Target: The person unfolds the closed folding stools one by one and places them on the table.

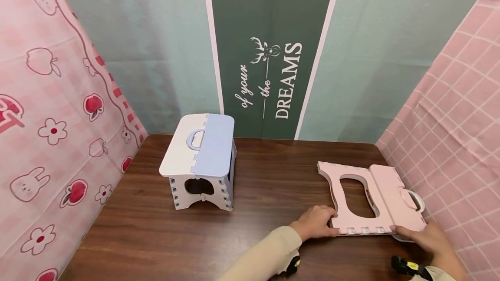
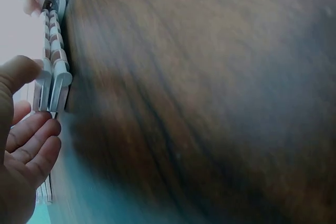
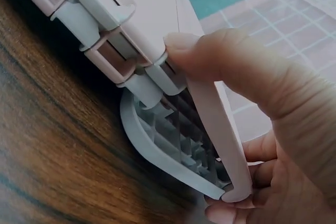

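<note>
A folding step stool (image 1: 380, 198), pink with white parts, lies folded flat on the right of the table. My left hand (image 1: 318, 222) holds its near left corner, the thumb on the upper face and the fingers at the side edge. In the left wrist view the left hand (image 2: 26, 140) is at the end of the stool's hinged edge (image 2: 55, 51). My right hand (image 1: 431, 240) grips the near right part. The right wrist view shows the right hand's (image 3: 262, 103) thumb on top and its fingers curled around the outer edge, beside the ribbed underside (image 3: 178, 135).
A second folding stool (image 1: 201, 155), white and light blue, stands unfolded on the left of the brown wooden table (image 1: 273, 177). A green backdrop (image 1: 269, 12) hangs behind. Pink cloths flank the table; the grid-patterned cloth (image 1: 449, 120) is close to the right hand.
</note>
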Motion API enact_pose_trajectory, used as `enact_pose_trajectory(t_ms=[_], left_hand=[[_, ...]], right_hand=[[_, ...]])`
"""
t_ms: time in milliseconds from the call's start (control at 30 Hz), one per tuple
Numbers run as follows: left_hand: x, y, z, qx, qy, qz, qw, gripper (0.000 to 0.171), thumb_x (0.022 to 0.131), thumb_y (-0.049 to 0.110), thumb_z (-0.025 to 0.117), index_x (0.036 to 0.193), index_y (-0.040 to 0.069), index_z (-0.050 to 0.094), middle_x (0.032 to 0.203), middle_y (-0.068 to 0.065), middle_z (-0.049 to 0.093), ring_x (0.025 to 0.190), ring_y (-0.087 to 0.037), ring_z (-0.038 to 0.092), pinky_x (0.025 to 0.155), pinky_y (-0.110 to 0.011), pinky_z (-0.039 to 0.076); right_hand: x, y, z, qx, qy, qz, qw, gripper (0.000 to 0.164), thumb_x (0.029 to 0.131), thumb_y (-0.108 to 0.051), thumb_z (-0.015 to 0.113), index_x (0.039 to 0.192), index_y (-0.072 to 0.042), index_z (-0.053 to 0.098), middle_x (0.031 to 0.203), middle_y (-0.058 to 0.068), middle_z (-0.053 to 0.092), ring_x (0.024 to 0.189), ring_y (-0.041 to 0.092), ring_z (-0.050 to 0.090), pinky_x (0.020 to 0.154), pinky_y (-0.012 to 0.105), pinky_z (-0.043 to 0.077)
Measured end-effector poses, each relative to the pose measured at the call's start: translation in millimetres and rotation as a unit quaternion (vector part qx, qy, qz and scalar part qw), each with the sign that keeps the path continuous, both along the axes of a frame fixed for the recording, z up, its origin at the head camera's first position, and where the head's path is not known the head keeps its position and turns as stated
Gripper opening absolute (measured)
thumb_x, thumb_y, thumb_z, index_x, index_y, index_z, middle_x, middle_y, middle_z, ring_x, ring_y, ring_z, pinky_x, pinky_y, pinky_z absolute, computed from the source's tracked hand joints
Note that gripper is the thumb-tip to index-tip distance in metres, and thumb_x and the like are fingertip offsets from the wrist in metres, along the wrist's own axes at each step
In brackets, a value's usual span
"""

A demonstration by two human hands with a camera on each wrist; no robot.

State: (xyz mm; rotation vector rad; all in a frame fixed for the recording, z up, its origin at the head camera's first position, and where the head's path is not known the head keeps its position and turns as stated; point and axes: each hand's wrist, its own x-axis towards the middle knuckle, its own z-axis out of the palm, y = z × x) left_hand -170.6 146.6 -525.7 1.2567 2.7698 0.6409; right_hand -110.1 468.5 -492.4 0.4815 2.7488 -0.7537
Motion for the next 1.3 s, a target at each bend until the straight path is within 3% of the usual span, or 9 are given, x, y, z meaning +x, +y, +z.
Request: enact_pose_trajectory(t_ms=[67,267,400,567,633,833,1000,1167,1300], left_hand=[[0.4,-0.1,-0.5,0.004,-0.007,0.004,1.0,0.042,0.078,0.041,0.071,0.114,0.02,0.065,0.109,0.012,0.06,0.101,0.001,0.053,0.083,-0.011,0.038],[0.6,-0.7,-1.2,0.018,-0.021,0.011,0.9996,0.044,0.077,0.038,0.073,0.115,0.018,0.066,0.109,0.011,0.061,0.103,0.001,0.052,0.085,-0.01,0.037],[0.0,-1.7,-0.7,0.029,-0.024,0.011,0.9992,0.044,0.075,0.035,0.074,0.114,0.016,0.067,0.106,0.011,0.062,0.099,0.001,0.054,0.081,-0.01,0.038],[-2.2,-3.5,-1.6,0.028,-0.029,0.017,0.999,0.044,0.073,0.034,0.075,0.114,0.017,0.068,0.103,0.01,0.063,0.094,0.001,0.054,0.076,-0.009,0.039],[-3.5,-4.0,-1.8,0.028,-0.031,0.021,0.9989,0.045,0.073,0.033,0.075,0.114,0.018,0.068,0.103,0.011,0.063,0.094,0.002,0.054,0.076,-0.009,0.039],[-6.0,-4.2,-2.2,0.031,-0.034,0.025,0.9986,0.046,0.072,0.033,0.075,0.114,0.017,0.067,0.103,0.01,0.062,0.095,0.001,0.054,0.076,-0.009,0.039],[-6.5,-4.9,-2.6,0.03,-0.027,0.026,0.9988,0.046,0.073,0.033,0.075,0.114,0.016,0.067,0.104,0.009,0.063,0.096,0.0,0.054,0.078,-0.009,0.039],[-7.4,-6.4,-2.2,0.044,-0.027,0.008,0.9986,0.045,0.074,0.033,0.078,0.113,0.015,0.068,0.095,0.011,0.063,0.082,0.006,0.052,0.07,-0.005,0.037],[-7.5,-8.0,-2.3,0.061,-0.053,0.012,0.9966,0.047,0.072,0.031,0.08,0.113,0.014,0.067,0.087,0.011,0.061,0.071,0.009,0.048,0.062,-0.004,0.035]], right_hand=[[-1.0,0.1,-0.8,0.0,-0.001,-0.005,1.0,0.093,0.075,-0.049,0.069,0.106,0.032,0.035,0.092,0.042,0.05,0.085,0.044,0.054,0.066,0.039,0.045],[-2.7,2.1,-1.1,-0.004,0.009,0.012,1.0,0.089,0.076,-0.047,0.069,0.107,0.03,0.037,0.094,0.042,0.051,0.086,0.045,0.055,0.066,0.038,0.045],[1.1,2.8,-2.8,0.001,0.04,0.023,0.999,0.087,0.076,-0.044,0.071,0.11,0.028,0.037,0.095,0.041,0.052,0.085,0.044,0.055,0.065,0.038,0.045],[8.4,4.7,-6.7,0.009,0.079,0.055,0.995,0.063,0.072,-0.03,0.076,0.097,0.02,0.046,0.079,0.023,0.058,0.071,0.027,0.054,0.06,0.036,0.043],[10.1,5.9,-7.8,0.016,0.099,0.073,0.992,0.055,0.07,-0.021,0.076,0.093,0.019,0.046,0.077,0.021,0.057,0.069,0.026,0.052,0.059,0.036,0.043],[8.9,7.9,-6.2,0.039,0.141,0.083,0.986,0.056,0.064,-0.009,0.073,0.097,0.023,0.042,0.081,0.031,0.055,0.072,0.034,0.054,0.063,0.042,0.044],[6.8,7.0,-3.8,0.04,0.123,0.08,0.988,0.054,0.066,-0.013,0.073,0.095,0.022,0.044,0.08,0.029,0.055,0.071,0.033,0.054,0.064,0.044,0.044],[8.6,4.4,-2.3,0.04,0.117,0.066,0.99,0.052,0.067,-0.013,0.073,0.093,0.02,0.044,0.079,0.028,0.055,0.071,0.034,0.054,0.062,0.042,0.043],[11.6,0.6,-1.5,0.019,0.148,0.033,0.988,0.058,0.068,-0.011,0.072,0.102,0.024,0.041,0.086,0.037,0.052,0.074,0.037,0.054,0.06,0.033,0.041]])
